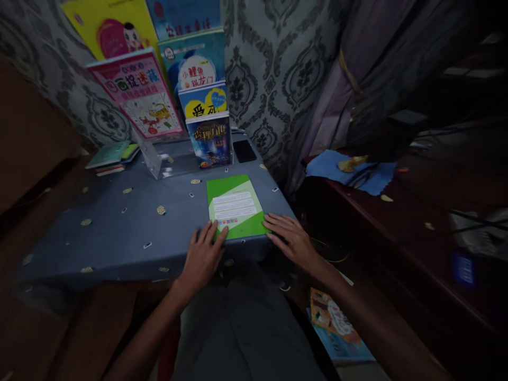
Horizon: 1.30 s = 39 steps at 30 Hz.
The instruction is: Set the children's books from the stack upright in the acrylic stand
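A green book with a pale panel of printed text lies flat near the front edge of the table, closed. My left hand rests at its lower left corner, fingers stretched out and the tips touching the cover. At the lower right corner, the fingertips of my right hand meet the book's edge, and those fingers are stretched out too. Neither hand is wrapped around the book.
A clear stand at the table's back holds several upright books, including a pink one and a dark blue one. A black phone lies beside them. Left is a small book stack; more books lie low at right.
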Tool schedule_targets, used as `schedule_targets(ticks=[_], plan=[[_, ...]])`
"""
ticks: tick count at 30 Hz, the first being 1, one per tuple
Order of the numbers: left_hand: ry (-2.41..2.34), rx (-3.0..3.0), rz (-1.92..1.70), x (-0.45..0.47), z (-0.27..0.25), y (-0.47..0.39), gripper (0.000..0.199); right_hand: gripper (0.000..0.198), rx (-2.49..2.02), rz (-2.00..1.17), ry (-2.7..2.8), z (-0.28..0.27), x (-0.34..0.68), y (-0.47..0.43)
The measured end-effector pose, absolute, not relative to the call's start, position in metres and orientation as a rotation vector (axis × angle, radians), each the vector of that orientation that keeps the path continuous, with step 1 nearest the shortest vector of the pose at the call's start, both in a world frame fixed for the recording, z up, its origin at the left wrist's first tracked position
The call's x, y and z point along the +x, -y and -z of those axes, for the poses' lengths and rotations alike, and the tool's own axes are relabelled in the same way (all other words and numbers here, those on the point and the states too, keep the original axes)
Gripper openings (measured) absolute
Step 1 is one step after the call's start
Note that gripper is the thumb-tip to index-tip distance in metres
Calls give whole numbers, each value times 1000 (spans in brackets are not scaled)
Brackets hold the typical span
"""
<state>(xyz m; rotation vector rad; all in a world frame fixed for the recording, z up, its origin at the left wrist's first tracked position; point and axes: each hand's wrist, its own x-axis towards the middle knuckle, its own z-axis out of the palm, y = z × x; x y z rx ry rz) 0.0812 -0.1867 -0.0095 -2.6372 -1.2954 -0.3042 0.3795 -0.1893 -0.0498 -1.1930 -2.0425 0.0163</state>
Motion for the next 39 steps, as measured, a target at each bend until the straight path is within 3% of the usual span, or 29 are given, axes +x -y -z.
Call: schedule_targets(ticks=[4,13,24,33,39], plan=[[1335,-2640,382,73,17,187,56,34,-1189,-44,2027,48,378,190],[1184,-2637,722,67,35,185,42,31,-1077,-101,2006,55,383,190],[1016,-2629,797,59,37,187,45,26,-993,-47,1951,44,379,200],[990,-2702,1089,52,3,178,47,29,-931,-245,1855,-2,371,190],[1023,-2659,1572,59,-39,151,30,27,-945,-424,1722,-4,365,138]])
